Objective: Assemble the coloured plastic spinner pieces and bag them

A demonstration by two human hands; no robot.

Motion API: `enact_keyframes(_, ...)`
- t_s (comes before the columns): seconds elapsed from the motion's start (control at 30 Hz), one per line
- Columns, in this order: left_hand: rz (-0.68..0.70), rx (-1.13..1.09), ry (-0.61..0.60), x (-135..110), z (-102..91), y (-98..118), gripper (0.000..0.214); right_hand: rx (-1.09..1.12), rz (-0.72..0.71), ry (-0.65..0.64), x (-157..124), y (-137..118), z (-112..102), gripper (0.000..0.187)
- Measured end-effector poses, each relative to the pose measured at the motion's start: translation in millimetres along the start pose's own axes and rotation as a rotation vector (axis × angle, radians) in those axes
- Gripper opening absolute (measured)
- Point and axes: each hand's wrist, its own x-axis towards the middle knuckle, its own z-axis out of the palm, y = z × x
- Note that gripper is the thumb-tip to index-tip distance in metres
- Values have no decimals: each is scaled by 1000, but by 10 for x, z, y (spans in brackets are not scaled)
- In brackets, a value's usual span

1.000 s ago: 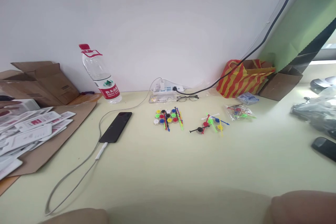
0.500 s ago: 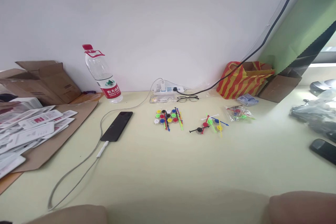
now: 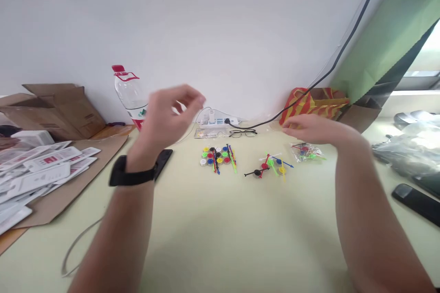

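My left hand [image 3: 170,116] is raised above the table near the water bottle [image 3: 128,94], fingers loosely curled and apart, holding nothing; a black watch [image 3: 132,176] is on its wrist. My right hand [image 3: 309,128] hovers flat, fingers stretched out, just above a small clear bag of coloured pieces [image 3: 307,152]. Between the hands lie a tidy group of coloured discs and sticks [image 3: 216,155] and a looser group of the same pieces [image 3: 268,167]. Both hands are blurred by motion.
A black phone [image 3: 165,158] on a white cable lies partly behind my left wrist. Glasses [image 3: 242,132] and a power strip [image 3: 215,122] sit by the wall. A striped bag [image 3: 316,103], cardboard boxes [image 3: 55,110], white packets [image 3: 37,169] and a dark device [image 3: 415,199] flank the table.
Both arms have risen from the bottom edge into full view; the left hand went up toward the bottle, the right hand reached out over the clear bag. The camera tilted slightly.
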Motion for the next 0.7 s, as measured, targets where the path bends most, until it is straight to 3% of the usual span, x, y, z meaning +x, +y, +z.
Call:
enact_keyframes(0.07,-25,39,-190,13,242,-218,19,4,85,-90,238,134,205,28)
enact_keyframes(0.2,-80,-11,-447,-106,655,-576,22,-16,148,-59,561,498,548,26)
enact_keyframes(0.3,-93,-8,-614,-239,864,-688,24,-3,118,-29,697,664,772,35)
enact_keyframes(0.4,-79,70,-624,-355,1029,-705,29,10,47,-8,837,671,1032,43)
enact_keyframes(0.53,2,95,-754,-475,1208,-659,30,6,-28,-40,1040,589,1372,45)
enact_keyframes(0.7,32,98,-808,-611,1360,-561,32,-1,-34,-76,1176,566,1563,52)
